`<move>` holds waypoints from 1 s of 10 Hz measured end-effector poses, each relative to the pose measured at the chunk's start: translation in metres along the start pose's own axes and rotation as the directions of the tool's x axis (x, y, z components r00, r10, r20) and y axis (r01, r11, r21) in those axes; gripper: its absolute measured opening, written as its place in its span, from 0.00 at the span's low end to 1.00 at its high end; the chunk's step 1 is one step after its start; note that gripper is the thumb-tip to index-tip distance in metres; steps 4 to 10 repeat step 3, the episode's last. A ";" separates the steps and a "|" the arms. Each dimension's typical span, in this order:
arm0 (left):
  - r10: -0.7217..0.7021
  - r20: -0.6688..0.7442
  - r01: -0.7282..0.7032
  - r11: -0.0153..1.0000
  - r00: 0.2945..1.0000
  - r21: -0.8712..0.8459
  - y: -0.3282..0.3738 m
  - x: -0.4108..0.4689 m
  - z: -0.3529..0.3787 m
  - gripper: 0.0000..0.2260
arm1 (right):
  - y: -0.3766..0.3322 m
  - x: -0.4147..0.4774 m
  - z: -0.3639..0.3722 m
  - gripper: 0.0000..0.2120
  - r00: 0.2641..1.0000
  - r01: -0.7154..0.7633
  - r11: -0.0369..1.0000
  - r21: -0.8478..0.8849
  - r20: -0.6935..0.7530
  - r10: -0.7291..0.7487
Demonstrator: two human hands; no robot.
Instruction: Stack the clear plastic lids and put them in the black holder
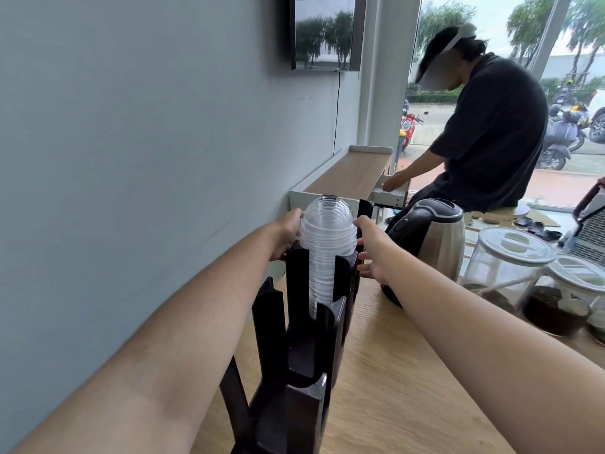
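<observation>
A tall stack of clear domed lids [327, 244] stands in the far compartment of the black holder [296, 322], which runs along the wooden counter [393, 371] from 6 o'clock up toward the middle of the view. The lower part of the stack sits between the holder's upright fins and its domed top rises above them. The left hand [286, 235] is at the stack's 9 o'clock, fingers curled against its side just above the fins. The right hand [371, 249] is at its 3 o'clock with the fingers spread open; its upper fingertip seems to touch the stack, but a real grasp is not evident, and it looks more like steadying. I judge the lids to be nearly or fully seated. The risks lie in the release: the part of the stack above the fins is unsupported and could lean or fan apart if one hand lets go first, and a sideways nudge could tip the narrow holder. An electric kettle [432, 237] stands close at 3 o'clock of the right hand, with glass jars [510, 257] beyond, so an elbow swing on withdrawal could knock them. No brand, label or writing can be read anywhere; the wall screen [324, 31] at 12 o'clock shows only reflected trees.
</observation>
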State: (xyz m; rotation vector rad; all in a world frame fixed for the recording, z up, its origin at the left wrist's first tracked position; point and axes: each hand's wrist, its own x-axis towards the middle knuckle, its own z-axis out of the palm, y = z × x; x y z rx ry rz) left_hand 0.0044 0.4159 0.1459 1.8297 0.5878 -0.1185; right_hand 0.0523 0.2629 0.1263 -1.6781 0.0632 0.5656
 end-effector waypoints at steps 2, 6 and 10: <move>0.001 -0.101 0.005 0.998 0.995 0.060 0.011 -0.033 0.004 0.19 | -0.013 -0.019 -0.025 0.32 1.000 0.021 1.000 -0.010 0.013 -0.020; 0.122 -0.279 -0.068 0.978 0.952 0.196 0.015 -0.056 0.017 0.27 | -0.016 -0.032 -0.045 0.32 0.996 0.087 0.996 -0.027 0.028 -0.086; 0.122 -0.279 -0.068 0.978 0.952 0.196 0.015 -0.056 0.017 0.27 | -0.016 -0.032 -0.045 0.32 0.996 0.087 0.996 -0.027 0.028 -0.086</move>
